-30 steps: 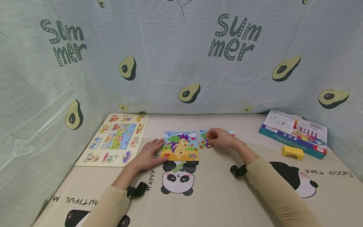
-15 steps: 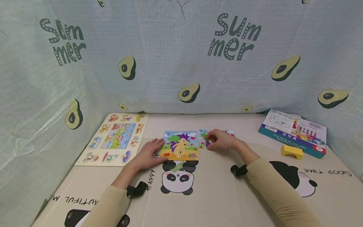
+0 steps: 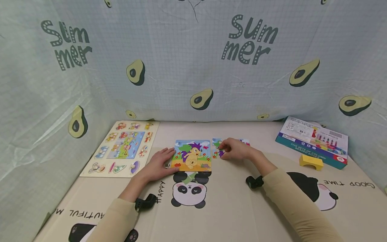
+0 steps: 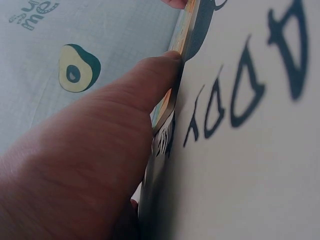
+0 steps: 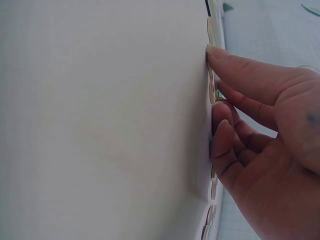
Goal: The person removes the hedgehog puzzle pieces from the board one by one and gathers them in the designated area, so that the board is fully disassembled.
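A square hedgehog picture puzzle lies flat at the middle of the table. Along its left side rests my left hand, fingers extended, with the thumb at the lower left corner; in the left wrist view the thumb touches the puzzle's edge. Just right of the puzzle are flat jigsaw pieces with matching colours, partly joined. My right hand pinches one jigsaw piece low on the tabletop between thumb and fingers. The hand hides much of that piece and others beyond it.
A wooden peg puzzle board lies at the left. On the right are a teal-edged toy box and a yellow arch block. A printed curtain stands behind the table, whose cloth shows pandas.
My right thumb and index finger have spread slightly apart over the pieces, with the hand in nearly the same place. My left hand and the hedgehog puzzle have stayed still.
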`<state>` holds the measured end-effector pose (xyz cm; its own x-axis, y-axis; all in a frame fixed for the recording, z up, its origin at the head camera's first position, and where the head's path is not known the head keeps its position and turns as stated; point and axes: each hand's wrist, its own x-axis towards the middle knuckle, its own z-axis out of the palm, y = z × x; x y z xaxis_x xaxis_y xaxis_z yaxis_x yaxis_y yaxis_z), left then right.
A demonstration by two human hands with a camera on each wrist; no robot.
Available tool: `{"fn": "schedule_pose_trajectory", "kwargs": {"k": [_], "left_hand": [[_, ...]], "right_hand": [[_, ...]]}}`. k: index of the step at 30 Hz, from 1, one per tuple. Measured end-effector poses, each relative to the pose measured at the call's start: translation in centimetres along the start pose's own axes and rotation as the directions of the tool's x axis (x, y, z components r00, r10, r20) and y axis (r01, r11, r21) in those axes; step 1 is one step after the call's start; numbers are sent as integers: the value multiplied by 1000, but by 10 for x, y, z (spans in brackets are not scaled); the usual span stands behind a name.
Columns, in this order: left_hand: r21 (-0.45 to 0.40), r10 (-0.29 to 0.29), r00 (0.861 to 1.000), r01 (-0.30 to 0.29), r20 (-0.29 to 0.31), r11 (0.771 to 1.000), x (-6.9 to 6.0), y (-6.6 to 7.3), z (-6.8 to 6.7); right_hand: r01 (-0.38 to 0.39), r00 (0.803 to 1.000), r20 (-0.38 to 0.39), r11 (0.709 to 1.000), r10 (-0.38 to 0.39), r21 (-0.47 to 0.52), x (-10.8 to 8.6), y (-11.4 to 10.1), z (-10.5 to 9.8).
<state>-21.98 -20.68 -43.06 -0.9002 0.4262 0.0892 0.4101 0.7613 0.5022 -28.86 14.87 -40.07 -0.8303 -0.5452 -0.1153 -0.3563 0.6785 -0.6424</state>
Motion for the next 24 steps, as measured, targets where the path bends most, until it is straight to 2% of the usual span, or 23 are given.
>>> {"fn": "schedule_pose_trajectory", "kwargs": {"k": [7, 16, 24], "left_hand": [[5, 9, 1000, -9, -1, 1000, 1, -1, 0], [0, 3, 1000, -3, 3, 1000, 0, -1, 1], [-6, 2, 1000, -2, -1, 1000, 0, -3, 0]], "right_hand": [[-6, 1000, -8, 1000, 6, 8, -1, 0, -1], [35, 998, -46, 999, -34, 30, 1, 0, 1], [84, 994, -74, 993, -78, 79, 10, -21, 0]]}}
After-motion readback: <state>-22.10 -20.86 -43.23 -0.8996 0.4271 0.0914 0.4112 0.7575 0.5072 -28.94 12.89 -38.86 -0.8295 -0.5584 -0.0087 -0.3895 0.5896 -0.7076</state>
